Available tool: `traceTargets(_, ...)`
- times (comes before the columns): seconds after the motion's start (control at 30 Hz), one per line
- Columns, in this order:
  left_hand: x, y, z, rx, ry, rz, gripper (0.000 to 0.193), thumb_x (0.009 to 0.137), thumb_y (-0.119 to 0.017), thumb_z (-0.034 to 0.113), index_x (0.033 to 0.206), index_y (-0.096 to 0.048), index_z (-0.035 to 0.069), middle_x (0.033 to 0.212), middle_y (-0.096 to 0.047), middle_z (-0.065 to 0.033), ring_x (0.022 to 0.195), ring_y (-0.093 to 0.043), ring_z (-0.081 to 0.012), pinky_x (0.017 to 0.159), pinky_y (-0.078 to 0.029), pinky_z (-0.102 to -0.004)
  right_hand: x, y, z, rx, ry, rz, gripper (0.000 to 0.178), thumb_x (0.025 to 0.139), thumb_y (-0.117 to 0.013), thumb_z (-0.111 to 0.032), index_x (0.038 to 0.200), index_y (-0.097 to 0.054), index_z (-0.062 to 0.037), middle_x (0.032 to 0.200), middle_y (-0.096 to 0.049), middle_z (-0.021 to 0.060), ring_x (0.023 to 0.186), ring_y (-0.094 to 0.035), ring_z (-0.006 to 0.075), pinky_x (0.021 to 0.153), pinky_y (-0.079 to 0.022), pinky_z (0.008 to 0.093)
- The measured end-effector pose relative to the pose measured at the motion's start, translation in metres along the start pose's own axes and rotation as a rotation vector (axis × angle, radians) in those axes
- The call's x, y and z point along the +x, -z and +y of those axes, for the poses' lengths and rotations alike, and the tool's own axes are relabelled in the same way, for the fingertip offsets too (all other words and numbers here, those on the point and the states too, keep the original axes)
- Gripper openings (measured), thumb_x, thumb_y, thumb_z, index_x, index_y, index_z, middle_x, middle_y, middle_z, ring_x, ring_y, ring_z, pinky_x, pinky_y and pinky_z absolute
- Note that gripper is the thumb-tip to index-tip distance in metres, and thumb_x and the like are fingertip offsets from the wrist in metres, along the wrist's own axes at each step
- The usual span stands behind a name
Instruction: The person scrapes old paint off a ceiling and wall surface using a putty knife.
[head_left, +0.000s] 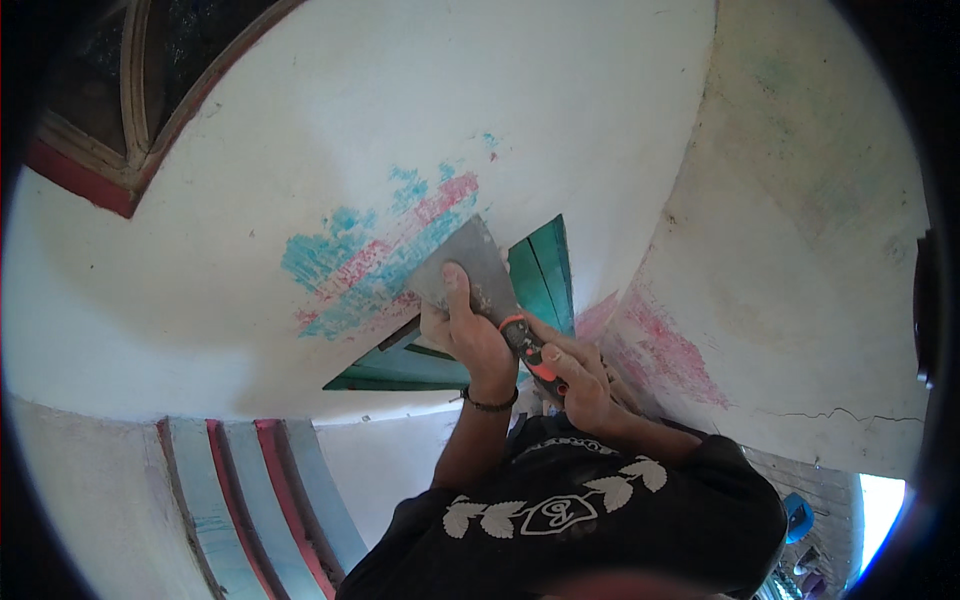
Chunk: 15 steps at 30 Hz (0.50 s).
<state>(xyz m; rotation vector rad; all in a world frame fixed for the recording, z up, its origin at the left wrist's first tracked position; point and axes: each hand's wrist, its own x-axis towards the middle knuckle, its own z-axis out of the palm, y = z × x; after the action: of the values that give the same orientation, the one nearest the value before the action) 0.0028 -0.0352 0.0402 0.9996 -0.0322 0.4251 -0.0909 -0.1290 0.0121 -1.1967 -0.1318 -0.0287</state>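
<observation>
My right hand is closed around the black-and-orange handle of a wide putty knife, while my left hand (it wears a dark bracelet at the wrist) grips the grey blade with the thumb on its face. The putty knife is between my black T-shirt and the blue and pink paint patches of the white wall; I cannot tell if its edge touches there.

The scraper is held by left hand and right hand; the window is set far left.
</observation>
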Motion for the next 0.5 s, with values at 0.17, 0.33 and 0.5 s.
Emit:
traceTargets(0.17,0.0,-0.002,0.007,0.022,0.008,-0.027,0.03,0.1,-0.059,0.019,0.106,-0.064,-0.01,0.1,-0.069,-0.016,0.083,-0.068,-0.0197,0.072,-0.055,-0.0318,0.003,-0.013,0.017,0.0,0.189,0.131,0.065,0.1,-0.044,-0.036,0.146,-0.043,0.0086,0.085,-0.063,0.0042,0.062,-0.048,0.0051,0.058,-0.036,0.0225)
traceTargets(0.33,0.001,-0.001,0.0,0.003,-0.003,-0.013,0.032,0.099,-0.06,0.02,0.108,-0.063,-0.011,0.098,-0.07,-0.0172,0.082,-0.069,-0.0224,0.072,-0.056,-0.0325,0.001,0.003,0.01,0.055,0.033,-0.028,0.059,0.102,-0.041,-0.022,0.147,-0.035,0.0154,0.142,-0.052,0.0213,0.131,-0.048,0.0204,0.113,-0.032,0.0319)
traceTargets(0.5,0.006,-0.001,0.0,-0.042,-0.018,-0.057,0.028,0.1,-0.06,0.016,0.109,-0.063,-0.01,0.101,-0.069,-0.0143,0.085,-0.066,-0.0188,0.075,-0.054,-0.031,0.0,0.001,0.007,0.072,0.049,-0.024,0.059,0.103,-0.041,-0.022,0.148,-0.035,0.0149,0.143,-0.052,0.0204,0.131,-0.047,0.0195,0.112,-0.032,0.0315)
